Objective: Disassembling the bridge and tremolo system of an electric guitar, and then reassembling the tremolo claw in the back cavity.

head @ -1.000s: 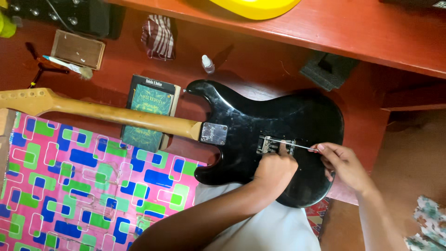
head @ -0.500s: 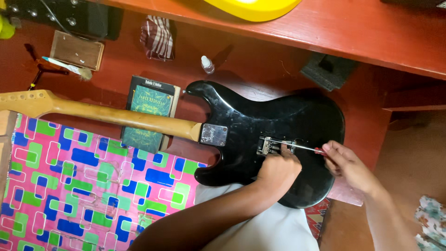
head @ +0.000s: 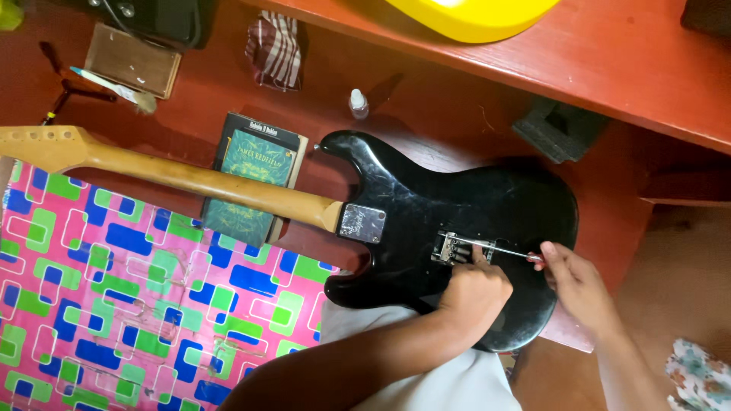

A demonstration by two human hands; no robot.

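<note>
Red floor, black guitar [head: 457,205], hands [head: 476,293] [head: 579,281] at its lower edge.

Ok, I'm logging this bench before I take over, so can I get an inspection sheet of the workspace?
Surface: red wooden floor with a patterned pink mat at the left.
Job's things: black guitar lying back-up, its neck across a green book; a thin screwdriver reaches into the open metal cavity.
Clutter: small white bottle, checked cloth, flat brown box, dark foam block.
Hands: left hand rests on the body beside the cavity; right hand grips the screwdriver.
Cables: one dark lead at the black unit, top left.
Surroundings: red shelf with a yellow object.
</note>
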